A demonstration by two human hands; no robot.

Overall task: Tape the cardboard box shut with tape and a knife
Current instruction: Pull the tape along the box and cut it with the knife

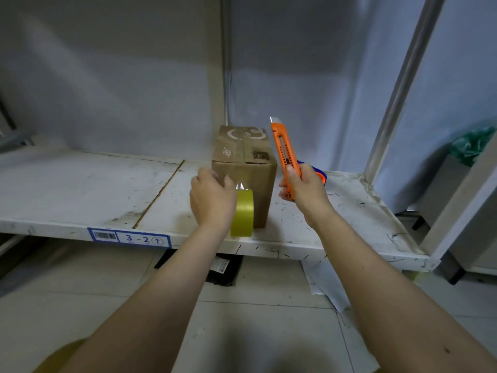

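Note:
A small brown cardboard box (255, 168) stands on the white shelf (80, 189), its top flaps down with a strip of tape along the seam. My left hand (212, 197) grips a yellow tape roll (243, 214) against the box's front face, where a clear stretch of tape runs up to the cardboard. My right hand (304, 189) holds an orange utility knife (285, 154) upright to the right of the box, its blade tip out and pointing up.
The shelf's front edge carries a blue label (129, 238) reading 3-2. A blue and orange object (320, 175) lies behind my right hand. A white upright post (398, 92) rises at the right. Dark packets (223, 269) and paper lie on the tiled floor below.

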